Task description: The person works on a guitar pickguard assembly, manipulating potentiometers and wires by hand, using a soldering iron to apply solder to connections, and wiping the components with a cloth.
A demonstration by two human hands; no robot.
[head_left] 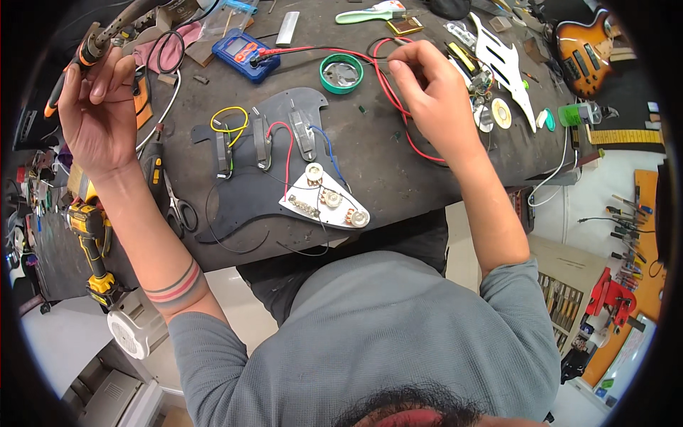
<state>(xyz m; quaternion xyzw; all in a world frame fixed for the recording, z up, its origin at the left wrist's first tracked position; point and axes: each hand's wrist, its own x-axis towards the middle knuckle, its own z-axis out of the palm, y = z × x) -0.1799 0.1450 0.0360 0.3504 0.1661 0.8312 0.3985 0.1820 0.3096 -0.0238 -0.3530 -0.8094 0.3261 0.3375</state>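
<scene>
Dark pickguard point(242, 201) lies flat on the bench point(409, 185), between the hands but closer to the body than either; both hands are apart from it. Long axis runs slantwise: narrow tail at lower left, broad end at upper right. Key relation: white plate point(311, 191) with three pots sits at its body-side right end, wires running up to the three pickups point(302, 139). From the right hand point(430, 89) the plate is down and to the left, and that hand is the nearer one; from the left hand point(99, 128) it's down and well to the right. Left grip: palm up, fingers bent against a dark tool, probably a soldering iron point(90, 51); can't tell if they bear its weight or only touch it. Right grip: thumb and forefinger drawn nearly together, just right of the green tin point(324, 80); can't tell if anything thin is pinched there. Red meter lead point(292, 50) runs across behind that hand. Markings: blue meter point(247, 57) has dial marks too small to read; yellow-black drill point(87, 220) seems to carry a label, not legible. No readable lettering on pickguard or plate.
</scene>
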